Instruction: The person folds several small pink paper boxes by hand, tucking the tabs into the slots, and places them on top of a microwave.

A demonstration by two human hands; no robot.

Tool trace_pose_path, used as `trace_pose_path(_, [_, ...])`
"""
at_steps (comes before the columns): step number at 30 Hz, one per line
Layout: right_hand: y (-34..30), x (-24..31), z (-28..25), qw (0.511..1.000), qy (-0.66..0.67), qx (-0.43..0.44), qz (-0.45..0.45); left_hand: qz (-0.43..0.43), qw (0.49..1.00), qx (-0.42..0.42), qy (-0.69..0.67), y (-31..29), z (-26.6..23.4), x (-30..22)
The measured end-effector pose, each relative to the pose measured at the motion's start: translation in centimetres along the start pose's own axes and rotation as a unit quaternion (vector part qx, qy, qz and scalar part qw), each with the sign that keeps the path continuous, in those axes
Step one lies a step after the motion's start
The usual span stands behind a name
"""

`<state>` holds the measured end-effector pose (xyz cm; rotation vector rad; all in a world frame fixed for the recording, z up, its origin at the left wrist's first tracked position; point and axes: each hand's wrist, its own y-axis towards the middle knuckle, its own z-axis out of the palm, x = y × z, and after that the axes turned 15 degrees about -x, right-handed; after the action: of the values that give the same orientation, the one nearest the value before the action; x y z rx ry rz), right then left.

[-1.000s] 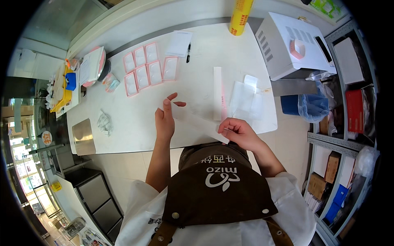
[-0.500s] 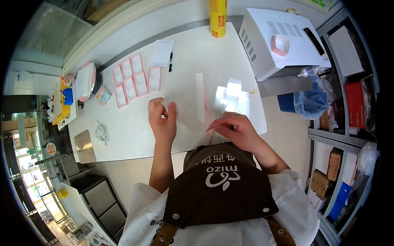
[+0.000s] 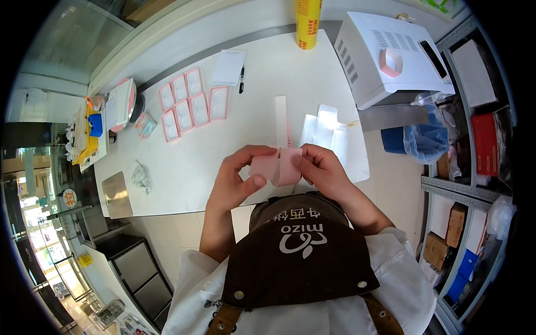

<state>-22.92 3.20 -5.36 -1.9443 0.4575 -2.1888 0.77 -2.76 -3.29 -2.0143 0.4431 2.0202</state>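
Above the near table edge, I hold a pink paper strip [image 3: 289, 172] between my two hands, bent into a curve. My left hand [image 3: 233, 173] grips its left part, fingers on top and thumb below. On the other side my right hand [image 3: 324, 168] pinches the right end between thumb and fingers. Just beyond them lies a long white strip with a pink edge [image 3: 281, 117], its near end hidden behind the pink paper. Right of it rests an unfolded white, shiny box piece [image 3: 324, 134].
Several pink-rimmed trays with round hollows [image 3: 200, 109] lie at the far left. Beside them are white paper [image 3: 229, 67] and a black pen [image 3: 242, 80]. A yellow roll [image 3: 307, 25] stands at the back, near a white oven [image 3: 385, 61] bearing a pink paper ring [image 3: 391, 62].
My hands have come together from apart. The left hand moved right and took hold of the pink strip, which is now raised and curved between both hands.
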Motion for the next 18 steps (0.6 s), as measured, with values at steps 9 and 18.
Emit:
trace_pose_path(9, [-1.3,-0.6,7.0,0.993,0.091,0.050,0.053,0.061,0.980,-0.087,0.169,-4.1,-4.3,-1.3])
trace_pose_path(18, [-2.2,-3.0,14.7,0.990,0.119,0.061,0.038,0.097,0.953,-0.111,0.263,-8.2,-10.0,-3.0])
